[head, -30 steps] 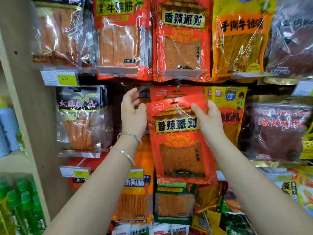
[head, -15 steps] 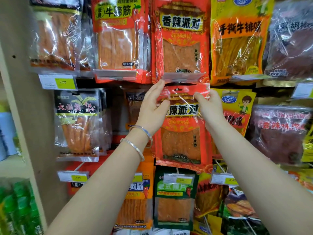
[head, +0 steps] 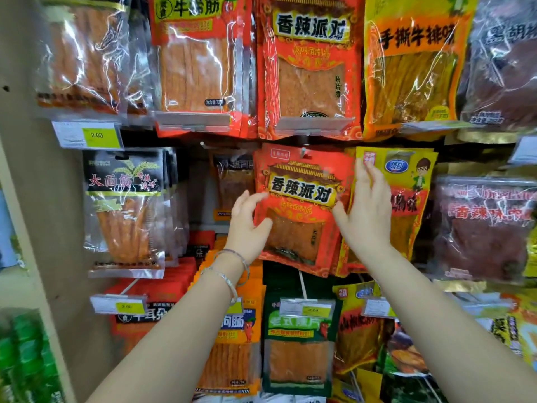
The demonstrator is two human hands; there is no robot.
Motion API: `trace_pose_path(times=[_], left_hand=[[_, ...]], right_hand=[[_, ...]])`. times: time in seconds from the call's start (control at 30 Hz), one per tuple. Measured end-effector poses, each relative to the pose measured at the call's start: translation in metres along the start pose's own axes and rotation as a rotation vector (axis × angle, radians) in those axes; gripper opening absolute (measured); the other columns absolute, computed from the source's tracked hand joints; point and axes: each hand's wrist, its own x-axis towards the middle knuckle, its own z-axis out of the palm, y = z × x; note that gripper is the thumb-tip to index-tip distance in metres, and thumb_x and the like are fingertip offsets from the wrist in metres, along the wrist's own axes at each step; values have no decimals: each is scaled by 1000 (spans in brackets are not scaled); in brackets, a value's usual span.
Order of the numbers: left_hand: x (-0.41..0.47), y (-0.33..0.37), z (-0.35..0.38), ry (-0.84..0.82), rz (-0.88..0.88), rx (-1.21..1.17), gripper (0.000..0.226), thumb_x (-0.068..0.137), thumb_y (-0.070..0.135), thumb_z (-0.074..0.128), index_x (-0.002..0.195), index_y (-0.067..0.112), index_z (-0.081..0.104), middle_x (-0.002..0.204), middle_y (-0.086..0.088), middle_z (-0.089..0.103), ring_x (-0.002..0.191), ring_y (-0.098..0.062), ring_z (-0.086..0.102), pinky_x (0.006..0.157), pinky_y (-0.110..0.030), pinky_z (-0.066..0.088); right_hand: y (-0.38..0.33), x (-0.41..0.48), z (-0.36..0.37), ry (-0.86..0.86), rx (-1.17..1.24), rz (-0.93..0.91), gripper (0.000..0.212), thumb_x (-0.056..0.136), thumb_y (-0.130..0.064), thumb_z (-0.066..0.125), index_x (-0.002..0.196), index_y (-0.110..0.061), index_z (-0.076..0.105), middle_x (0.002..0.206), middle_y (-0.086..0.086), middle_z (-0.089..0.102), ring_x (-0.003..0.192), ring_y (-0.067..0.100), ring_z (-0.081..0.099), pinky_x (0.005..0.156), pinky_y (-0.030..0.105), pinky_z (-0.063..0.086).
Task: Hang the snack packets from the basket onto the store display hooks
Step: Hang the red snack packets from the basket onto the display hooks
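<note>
A red snack packet [head: 302,210] with black-and-yellow lettering hangs from a display hook [head: 303,151] in the middle row of the rack. My left hand [head: 247,225] is at the packet's left edge, fingers spread and loosely bent, holding nothing. My right hand [head: 367,210] is at its right edge, fingers relaxed and slightly blurred, just off the packet. The basket is out of view.
Packets crowd every row: a yellow packet [head: 406,184] right of the red one, a black-labelled packet [head: 125,207] to the left, a matching red packet [head: 311,65] above, a green one [head: 299,344] below. Price tags [head: 87,135] stick out on hooks. A beige shelf post [head: 32,199] stands left.
Both hands lifted the red packet up onto the hook, then let go and dropped to its sides. The packet now hangs by itself.
</note>
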Motion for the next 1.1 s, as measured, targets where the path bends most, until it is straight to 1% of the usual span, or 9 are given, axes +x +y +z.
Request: trace_pose_path(times=[0.1, 0.2, 0.33, 0.5, 0.63, 0.87, 0.93, 1.0, 1.1], left_hand=[[-1, -18, 6, -60, -53, 35, 41, 82, 4, 52, 107, 36, 51, 144, -8, 34, 141, -17, 18, 110, -30, 21], [0, -28, 14, -124, -84, 34, 41, 84, 4, 54, 117, 27, 48, 127, 4, 45, 128, -22, 39, 109, -33, 30], [3, -41, 23, -194, -188, 52, 56, 85, 11, 55, 136, 27, 37, 135, -5, 44, 118, -32, 50, 101, -49, 42], [13, -48, 29, -251, -282, 180, 66, 85, 15, 55, 145, 25, 29, 142, -11, 38, 97, -20, 55, 88, -27, 46], [18, -53, 31, -263, -381, 249, 62, 85, 19, 55, 143, 21, 34, 141, -16, 39, 118, -32, 51, 101, -37, 42], [-5, -49, 12, -235, -304, 276, 39, 86, 18, 58, 125, 13, 58, 135, -17, 45, 129, -27, 40, 108, -31, 32], [-26, -41, 5, -190, -231, 207, 32, 85, 14, 59, 117, 14, 62, 126, -14, 51, 112, -19, 52, 103, -24, 36], [-56, -31, -3, -200, -147, 93, 23, 86, 11, 60, 109, 15, 64, 115, -10, 56, 79, -2, 55, 81, -8, 42], [-114, -31, -18, -271, -151, -90, 18, 87, 12, 58, 98, 26, 60, 101, -4, 59, 62, 0, 49, 64, -12, 40]], right_hand=[[6, -17, 7, -108, -155, -246, 62, 74, -9, 69, 134, -10, 51, 139, 18, 46, 130, 38, 40, 104, 51, 35], [8, -26, 21, -258, -291, -282, 52, 74, -9, 69, 125, -10, 60, 137, 17, 50, 128, 35, 46, 105, 47, 35], [8, -20, 40, -508, -342, -198, 54, 90, -17, 48, 143, -14, 36, 156, 14, 17, 141, 28, 24, 109, 40, 30], [4, -4, 61, -691, -290, -94, 51, 94, -17, 43, 144, -17, 34, 159, 10, 6, 144, 27, 13, 106, 46, 37], [3, -2, 72, -725, -272, -50, 51, 92, -16, 45, 142, -19, 37, 159, 10, 6, 144, 28, 12, 106, 48, 38], [-5, -34, 47, -619, -74, 71, 40, 90, -29, 50, 129, -22, 53, 119, 6, 60, 110, 26, 55, 84, 38, 50], [-14, -57, 32, -575, -1, 122, 35, 89, -30, 53, 123, -24, 56, 110, 1, 63, 101, 22, 59, 80, 35, 50], [-22, -88, 16, -526, 64, 163, 31, 88, -27, 56, 118, -23, 58, 105, -2, 64, 96, 20, 60, 79, 35, 50], [-31, -153, -8, -468, 143, 239, 26, 87, -21, 59, 113, -18, 60, 94, -6, 61, 86, 16, 59, 75, 31, 47]])
